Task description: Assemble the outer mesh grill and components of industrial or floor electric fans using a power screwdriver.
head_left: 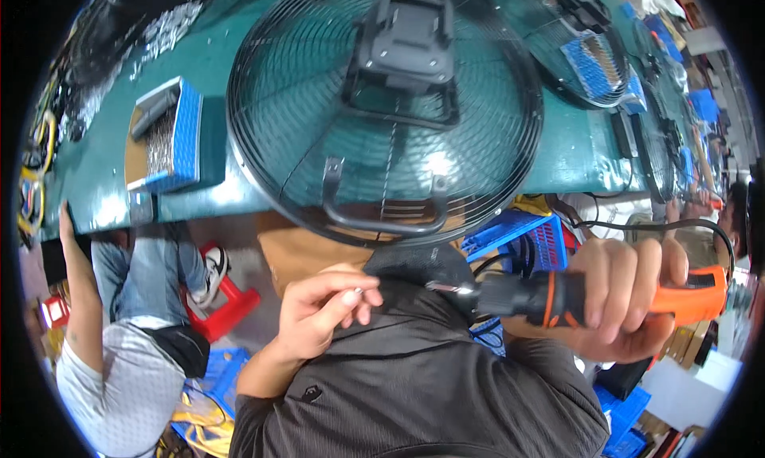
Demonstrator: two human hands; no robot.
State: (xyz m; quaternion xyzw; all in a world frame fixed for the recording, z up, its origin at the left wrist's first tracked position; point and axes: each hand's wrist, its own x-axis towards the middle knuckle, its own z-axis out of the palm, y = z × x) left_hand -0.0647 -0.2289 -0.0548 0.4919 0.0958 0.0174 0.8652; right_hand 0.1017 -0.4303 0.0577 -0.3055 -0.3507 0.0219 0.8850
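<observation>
My right hand [625,294] is wrapped round an orange-and-black electric screwdriver [550,298], its metal bit pointing left in front of my body. Facing that tip, apart from it, my left hand [327,310] pinches a small metal screw [358,291] between thumb and forefinger. Beyond both hands a large round black fan [263,163] lies on the green table [211,59]. A black bracket housing [408,39] sits on its wire guard, and a curved black handle [382,225] is attached at the near side. Neither hand touches the fan.
A blue cardboard box [187,135] of small metal parts stands left of the fan. Another fan [550,47] with a blue box [594,63] lies at the far right. A black cable [653,225] runs near the screwdriver. A seated person [119,378] is at the left, near a red stool [231,306].
</observation>
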